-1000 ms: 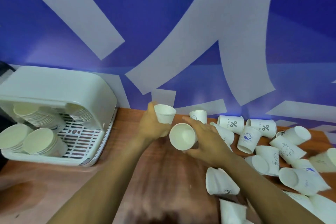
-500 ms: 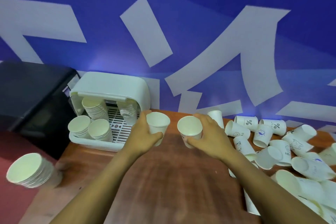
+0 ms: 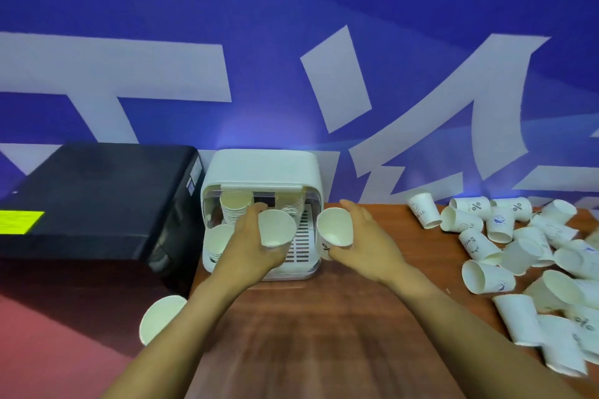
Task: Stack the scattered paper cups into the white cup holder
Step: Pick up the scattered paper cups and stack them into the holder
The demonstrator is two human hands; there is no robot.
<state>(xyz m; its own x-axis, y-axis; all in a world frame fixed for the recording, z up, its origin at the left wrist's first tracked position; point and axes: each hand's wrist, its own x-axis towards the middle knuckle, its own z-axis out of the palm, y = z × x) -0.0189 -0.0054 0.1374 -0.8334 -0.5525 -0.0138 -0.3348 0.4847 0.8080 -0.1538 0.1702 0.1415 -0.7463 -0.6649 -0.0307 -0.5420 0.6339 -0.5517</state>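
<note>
Two cups are held in front of the holder (image 3: pixel 262 168), which stands at the table's (image 3: pixel 324 334) far left corner with stacks inside. The left hand (image 3: pixel 249 246) grips one cup (image 3: pixel 276 228), the right hand (image 3: pixel 369 243) another (image 3: pixel 335 227). Loose cups (image 3: pixel 518 256) litter the right edge.

Blue wall (image 3: pixel 291 3), white lettering; wooden table (image 3: pixel 324 334); black box (image 3: pixel 90 197) left.

2 hands (image 3: pixel 249 246) (1 holder (image 3: pixel 262 168)).
</note>
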